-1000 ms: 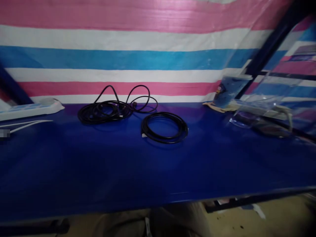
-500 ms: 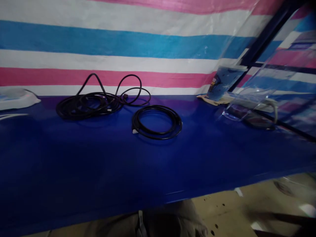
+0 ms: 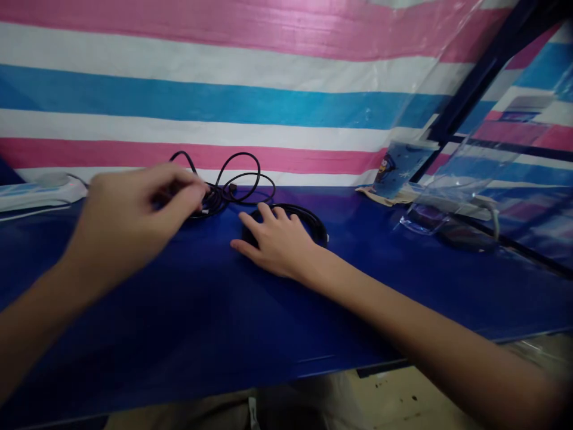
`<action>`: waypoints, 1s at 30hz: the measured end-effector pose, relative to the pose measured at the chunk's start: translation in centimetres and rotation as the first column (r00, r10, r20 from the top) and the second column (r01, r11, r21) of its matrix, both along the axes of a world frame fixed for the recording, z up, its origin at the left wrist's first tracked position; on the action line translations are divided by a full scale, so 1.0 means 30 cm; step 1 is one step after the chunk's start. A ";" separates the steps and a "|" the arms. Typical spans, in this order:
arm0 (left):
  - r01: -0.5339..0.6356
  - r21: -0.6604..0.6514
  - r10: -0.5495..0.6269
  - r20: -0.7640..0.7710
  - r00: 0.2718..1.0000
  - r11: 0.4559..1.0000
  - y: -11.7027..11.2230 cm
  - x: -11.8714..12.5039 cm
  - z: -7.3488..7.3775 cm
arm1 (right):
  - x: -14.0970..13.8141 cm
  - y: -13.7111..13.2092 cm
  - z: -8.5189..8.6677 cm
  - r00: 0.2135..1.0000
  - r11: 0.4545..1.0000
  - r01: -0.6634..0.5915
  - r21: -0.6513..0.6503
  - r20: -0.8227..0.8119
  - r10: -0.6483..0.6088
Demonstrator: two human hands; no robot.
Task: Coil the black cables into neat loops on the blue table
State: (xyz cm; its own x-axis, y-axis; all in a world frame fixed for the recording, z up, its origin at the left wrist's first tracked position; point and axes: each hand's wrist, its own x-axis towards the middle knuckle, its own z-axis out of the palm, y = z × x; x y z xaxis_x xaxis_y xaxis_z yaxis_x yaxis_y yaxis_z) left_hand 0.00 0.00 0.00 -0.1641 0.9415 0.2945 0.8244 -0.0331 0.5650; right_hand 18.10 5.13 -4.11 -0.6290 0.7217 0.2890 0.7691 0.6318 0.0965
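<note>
My right hand [image 3: 280, 242] lies over a small coil of black cable [image 3: 320, 226] on the blue table, its fingers spread and pointing up and left. The palm and fingers cover much of that coil. My left hand [image 3: 138, 209] is raised at the left in front of a larger tangle of black cable [image 3: 217, 200], hiding most of it. Its fingers are bent and the thumb tip is near the fingertips; motion smears them, so whether they hold anything is unclear. Loose loops of cable [image 3: 245, 153] rise behind, near the striped sheet.
A white power strip [image 3: 58, 192] with a pale cord is at the far left. At the back right stand a blue cup [image 3: 403, 167] with a straw and a clear plastic item [image 3: 425, 218]. The striped sheet [image 3: 201, 98] hangs behind the blue table [image 3: 201, 334].
Both hands have come into view, the right onto the small cable coil, the left in front of the larger tangle. The camera view has tilted a little, so the scene sits lower.
</note>
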 end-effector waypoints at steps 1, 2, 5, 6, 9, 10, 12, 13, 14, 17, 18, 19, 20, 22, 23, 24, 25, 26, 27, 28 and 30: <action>-0.051 0.136 0.059 -0.055 0.997 0.989 0.040 -0.001 0.018 | -0.027 0.018 -0.007 1.000 0.999 0.032 -0.040 0.004 -0.031; -0.029 0.237 0.060 -0.127 0.990 0.971 0.085 -0.004 0.030 | -0.041 0.033 -0.010 0.998 0.995 0.061 -0.080 0.007 -0.060; 0.073 0.224 -0.013 -0.256 0.966 0.972 0.218 -0.009 0.025 | -0.004 0.078 0.000 0.991 0.978 0.136 -0.159 0.044 -0.130; 0.100 0.189 -0.045 -0.274 0.961 0.977 0.253 -0.005 0.011 | 0.028 0.098 0.008 0.987 0.974 0.157 -0.166 0.071 -0.147; 0.172 0.095 -0.134 -0.314 0.940 0.981 0.340 0.033 -0.050 | 0.150 0.174 0.042 0.978 0.966 0.190 -0.174 0.117 -0.171; 0.188 0.060 -0.158 -0.330 0.931 0.980 0.368 0.054 -0.073 | 0.189 0.200 0.054 0.976 0.963 0.196 -0.186 0.131 -0.174; 0.199 -0.012 -0.190 -0.363 0.912 0.980 0.421 0.105 -0.119 | 0.250 0.240 0.076 0.972 0.957 0.210 -0.201 0.147 -0.182; 0.193 -0.038 -0.193 -0.381 0.904 0.980 0.442 0.132 -0.140 | 0.269 0.253 0.082 0.970 0.958 0.221 -0.184 0.140 -0.197; 0.197 -0.050 -0.201 -0.400 0.894 0.979 0.457 0.160 -0.159 | 0.281 0.262 0.085 0.970 0.961 0.233 -0.147 0.110 -0.218; 0.262 -0.058 -0.261 -0.436 0.861 0.963 0.441 0.234 -0.185 | 0.280 0.265 0.072 0.960 0.970 0.242 -0.037 -0.137 -0.244; 0.293 -0.052 -0.286 -0.437 0.853 0.955 0.414 0.254 -0.180 | 0.272 0.263 0.064 0.950 0.980 0.197 -0.031 -0.241 -0.198; 0.324 -0.027 -0.305 -0.419 0.855 0.946 0.377 0.270 -0.165 | 0.262 0.259 0.057 0.937 0.993 0.109 -0.041 -0.330 -0.116; 0.355 0.013 -0.324 -0.382 0.866 0.935 0.335 0.281 -0.142 | 0.251 0.255 0.055 0.916 0.998 -0.014 -0.057 -0.401 -0.010; 0.412 0.177 -0.386 -0.163 0.908 0.894 0.246 0.288 -0.074 | 0.222 0.245 0.070 0.819 0.963 -0.266 -0.036 -0.536 0.206; 0.440 0.231 -0.453 0.004 0.891 0.868 0.205 0.283 -0.033 | 0.204 0.239 0.088 0.739 0.936 -0.351 0.004 -0.612 0.280; 0.463 0.261 -0.516 0.189 0.836 0.847 0.169 0.271 0.008 | 0.184 0.232 0.112 0.647 0.917 -0.396 0.045 -0.695 0.313; 0.487 0.268 -0.555 0.359 0.750 0.831 0.142 0.252 0.047 | 0.161 0.223 0.140 0.557 0.911 -0.409 0.060 -0.774 0.301; 0.510 0.274 -0.574 0.494 0.653 0.815 0.123 0.228 0.079 | 0.137 0.214 0.167 0.488 0.909 -0.416 0.035 -0.835 0.255; 0.510 0.299 -0.577 0.584 0.570 0.807 0.115 0.199 0.102 | 0.114 0.205 0.191 0.454 0.903 -0.428 -0.038 -0.873 0.178; 0.482 0.335 -0.572 0.637 0.517 0.810 0.117 0.166 0.114 | 0.093 0.196 0.208 0.438 0.890 -0.438 -0.124 -0.894 0.091; 0.343 0.430 -0.550 0.676 0.491 0.835 0.146 0.095 0.106 | 0.060 0.182 0.217 0.424 0.857 -0.440 -0.267 -0.904 -0.064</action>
